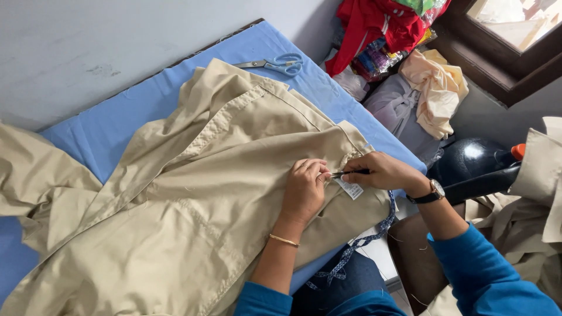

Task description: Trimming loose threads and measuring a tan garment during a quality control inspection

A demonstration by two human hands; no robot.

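Beige garment (193,193) lies spread over the blue-covered tabletop (117,126); soft, light woven cloth, judged to bunch and slide unless pinned flat near the seam. White label (351,189) is sewn at its right edge. Left hand (304,190) presses the cloth beside the label, fingers curled down on the fabric. Right hand (383,171) pinches a thin dark tool (349,173), tip at the label. Scissors (275,64) lie well apart at the far edge; patterned tape (366,237) hangs off the near edge.

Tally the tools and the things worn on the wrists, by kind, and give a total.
Scissors: 1
Small dark tool held in the right hand, at the white label: 1
Wristwatch: 1
Gold bangle on the left hand: 1
Total: 4
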